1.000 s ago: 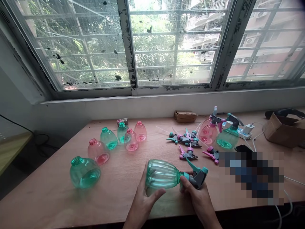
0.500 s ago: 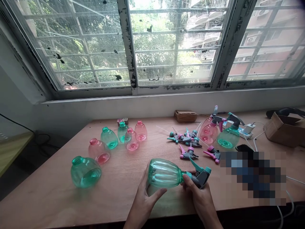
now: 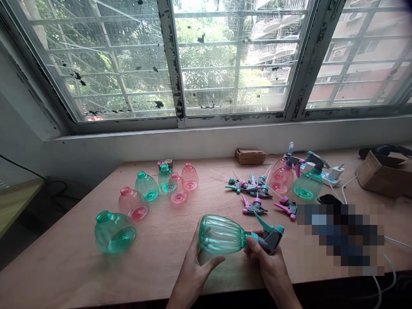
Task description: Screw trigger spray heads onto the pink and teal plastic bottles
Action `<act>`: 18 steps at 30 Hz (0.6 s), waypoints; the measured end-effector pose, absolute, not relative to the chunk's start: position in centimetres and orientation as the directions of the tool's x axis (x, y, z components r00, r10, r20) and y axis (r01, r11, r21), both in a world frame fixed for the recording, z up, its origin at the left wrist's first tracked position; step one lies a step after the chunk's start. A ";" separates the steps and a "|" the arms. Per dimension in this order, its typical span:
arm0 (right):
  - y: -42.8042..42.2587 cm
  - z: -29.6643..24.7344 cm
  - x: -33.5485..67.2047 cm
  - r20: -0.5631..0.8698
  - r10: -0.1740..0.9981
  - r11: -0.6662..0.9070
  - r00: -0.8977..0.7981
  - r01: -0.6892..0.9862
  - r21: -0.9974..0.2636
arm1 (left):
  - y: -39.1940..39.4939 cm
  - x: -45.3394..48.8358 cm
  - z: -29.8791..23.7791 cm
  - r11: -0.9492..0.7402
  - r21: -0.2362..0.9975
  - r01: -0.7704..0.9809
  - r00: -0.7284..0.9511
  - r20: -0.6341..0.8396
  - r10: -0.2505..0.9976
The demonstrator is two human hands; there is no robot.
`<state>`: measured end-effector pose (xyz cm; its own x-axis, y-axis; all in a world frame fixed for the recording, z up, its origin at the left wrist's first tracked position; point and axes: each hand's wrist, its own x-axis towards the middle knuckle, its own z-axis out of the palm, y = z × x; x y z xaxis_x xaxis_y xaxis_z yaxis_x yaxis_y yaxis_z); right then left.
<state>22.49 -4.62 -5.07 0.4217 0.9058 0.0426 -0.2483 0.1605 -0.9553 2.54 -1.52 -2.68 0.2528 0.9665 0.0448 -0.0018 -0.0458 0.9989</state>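
Note:
A green see-through spray bottle [image 3: 222,234] lies sideways between my hands above the table, its spray head [image 3: 272,238] pointing right. My left hand [image 3: 193,270] cups the bottle's base end, the thumb held away from the body. Around the collar at the neck, my right hand [image 3: 272,268] is closed, thumb on the near side; its other fingers are partly hidden. Just beyond lie a pink-and-black spray head [image 3: 254,208] and another one [image 3: 287,208]. Farther back is a pile of spray heads [image 3: 249,186] with thin tubes.
Headless green and pink bottles stand at left, the nearest a green bottle [image 3: 115,234]. Assembled spray bottles, one of them green [image 3: 307,184], stand at back right by a power strip [image 3: 331,178]. A cardboard box [image 3: 383,176], cables and a blurred-out patch [image 3: 347,236] are on the right.
The view has shifted very slightly. Both hands keep the same grip on the spray bottle, which has barely moved.

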 end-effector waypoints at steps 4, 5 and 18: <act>-5.0 -4.4 22.1 0.062 0.924 0.160 0.378 -0.235 -0.959 | -1.5 2.5 -2.3 -0.025 0.998 -0.053 0.278 0.039 0.960; -5.0 -4.3 22.0 0.063 0.926 0.159 0.373 -0.234 -0.959 | -1.5 2.5 -2.1 -0.023 0.998 -0.061 0.288 0.040 0.957; -5.1 -4.2 22.0 0.064 0.934 0.158 0.353 -0.245 -0.956 | -1.8 2.2 -2.1 -0.012 0.998 -0.064 0.272 0.030 0.962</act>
